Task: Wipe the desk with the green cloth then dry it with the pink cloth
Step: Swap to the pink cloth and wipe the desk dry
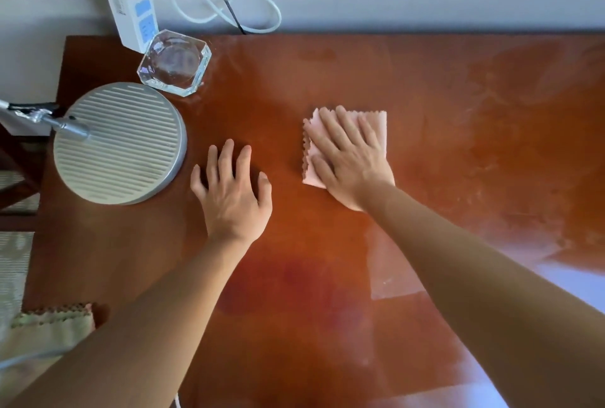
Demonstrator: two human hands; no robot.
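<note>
Your right hand [352, 158] is flat on the pink cloth [376, 127], fingers [330, 127] straight and spread, pressing it to the tabletop [458, 145] around the middle, a little toward the far edge. Your left hand [234, 190] rests bare on the wood, fingers splayed and gripping nothing, just beside the round lamp head [119, 142]. The green cloth [52, 322] lies set aside at the near-left corner, so this looks like the drying pass.

Watch the risks here. The glass ashtray [174, 62] sits at the far left, near the lamp head; a wide sweep that way could knock it or push it into the white box [134, 23] behind it. With a flat palm and no grip, the cloth could bunch or slip out from under you on a fast stroke. Pale streaks show across the right side, so I'd judge that patch easy to miss.

The pink cloth lies folded, roughly square, edges about parallel to the tabletop's edges, its zigzag edge facing left; its slightly longer side seems to run from near to far, though your hand covers too much to be sure
</note>
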